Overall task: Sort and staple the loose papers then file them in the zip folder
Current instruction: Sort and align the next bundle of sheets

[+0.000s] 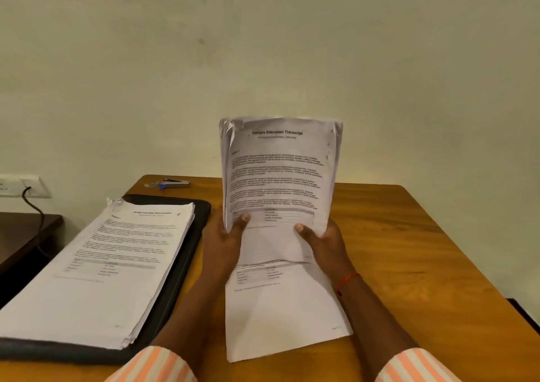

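My left hand [225, 237] and right hand [321, 239] both grip the bottom of one sheaf of papers [280, 177]. Each thumb is pressed on the front page, and my fingers are out of sight behind the sheets. I hold the sheaf upright above the middle of the table [409, 250], facing me.

Its front page carries the bold heading "Sample Education Transcript". Below that are blocks of small print, too blurred to read, and a small ruled table just above my thumbs. The paper is white but worn, with both top corners creased and curled. Along the left edge several sheets splay apart, so the sheets are not squared up.

Under my wrists, flat on the wood, lies a loose sheet [286, 308] with a similar printed table near its far end. A red thread [347, 280] circles my right wrist, and striped orange-and-white cuffs show at the near edge.

To the left a thick stack of papers [117, 256] rests on the black zip folder [187, 253], which lies flat. I cannot tell whether it is zipped. At the far left corner of the table sits the stapler [176, 183], well apart from my hands, with a small blue object just beside it. On the wall at far left is a socket [23, 185] with a dark cable plugged in.
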`<state>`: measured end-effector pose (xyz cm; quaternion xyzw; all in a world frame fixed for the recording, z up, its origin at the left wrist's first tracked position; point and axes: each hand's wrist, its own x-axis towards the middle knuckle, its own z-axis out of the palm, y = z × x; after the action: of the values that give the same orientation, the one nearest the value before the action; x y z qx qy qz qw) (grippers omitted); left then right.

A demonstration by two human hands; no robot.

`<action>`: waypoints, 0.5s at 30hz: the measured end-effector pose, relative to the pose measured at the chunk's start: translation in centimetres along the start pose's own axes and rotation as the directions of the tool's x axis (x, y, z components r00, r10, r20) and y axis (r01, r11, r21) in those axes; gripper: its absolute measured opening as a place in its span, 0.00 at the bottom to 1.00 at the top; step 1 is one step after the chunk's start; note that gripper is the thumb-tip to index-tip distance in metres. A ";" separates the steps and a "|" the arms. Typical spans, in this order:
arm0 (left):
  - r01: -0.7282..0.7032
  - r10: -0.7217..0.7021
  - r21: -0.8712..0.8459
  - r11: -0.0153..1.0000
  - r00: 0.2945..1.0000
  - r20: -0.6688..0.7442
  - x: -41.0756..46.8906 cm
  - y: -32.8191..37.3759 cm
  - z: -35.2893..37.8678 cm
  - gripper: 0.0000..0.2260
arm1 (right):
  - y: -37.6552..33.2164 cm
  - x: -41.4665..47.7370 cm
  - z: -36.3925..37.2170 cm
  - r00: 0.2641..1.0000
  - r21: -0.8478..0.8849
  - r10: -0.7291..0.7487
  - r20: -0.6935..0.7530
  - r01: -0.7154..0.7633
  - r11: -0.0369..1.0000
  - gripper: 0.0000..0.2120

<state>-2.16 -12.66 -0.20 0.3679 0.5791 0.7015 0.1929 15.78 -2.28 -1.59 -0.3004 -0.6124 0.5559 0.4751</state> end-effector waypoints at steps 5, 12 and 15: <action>0.063 -0.060 0.015 0.998 0.990 -0.128 1.3 -1.1 -1.3 0.09 | 0.2 0.1 -0.9 0.999 -0.351 -0.002 0.047 0.018 0.936 0.28; 0.147 -0.155 -0.049 0.988 0.937 -0.314 3.6 -2.3 -3.9 0.14 | 0.1 0.2 -1.5 0.919 -0.946 0.381 0.105 -0.027 0.324 0.45; 0.183 -0.187 -0.042 0.982 0.936 -0.297 3.5 -2.4 -4.0 0.14 | -1.2 -0.1 -1.0 0.926 -0.923 0.355 0.129 -0.019 0.384 0.37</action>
<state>-7.79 -12.22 -1.73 0.1998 0.6289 0.7317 0.1705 16.92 -2.28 -0.52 -0.4877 -0.8415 0.2227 0.0667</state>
